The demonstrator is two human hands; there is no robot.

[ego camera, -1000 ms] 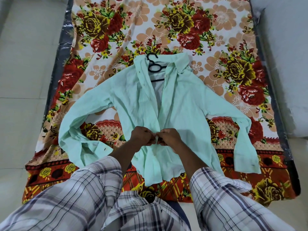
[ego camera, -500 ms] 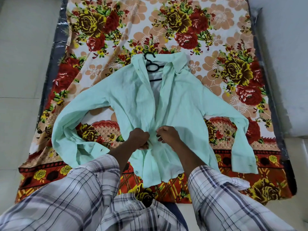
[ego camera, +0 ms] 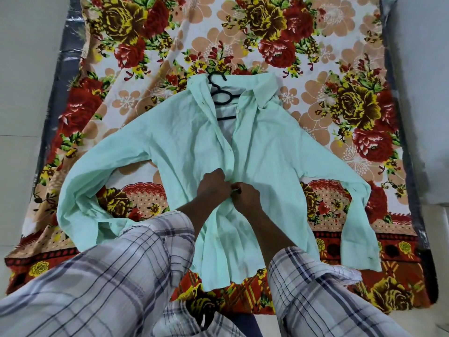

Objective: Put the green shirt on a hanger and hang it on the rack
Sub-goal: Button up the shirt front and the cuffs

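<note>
The pale green shirt (ego camera: pixel 184 142) lies face up on a flowered bedsheet, sleeves spread to both sides. A black hanger (ego camera: pixel 221 96) sits inside it, its hook poking out above the collar. The upper front is open and shows the hanger. At the shirt's middle, my left hand (ego camera: pixel 212 187) and my right hand (ego camera: pixel 246 197) meet over the front placket, each pinching an edge of the fabric. Their fingertips are hidden against the cloth. No rack is in view.
The flowered bedsheet (ego camera: pixel 340 69) covers a dark-edged mattress (ego camera: pixel 60 76) lying on the pale tiled floor (ego camera: pixel 24 93). A white wall or surface (ego camera: pixel 425 93) runs along the right side. My plaid sleeves fill the bottom of the view.
My hands have stayed together at the shirt's front and shifted slightly up the placket. The shirt and hanger lie as before.
</note>
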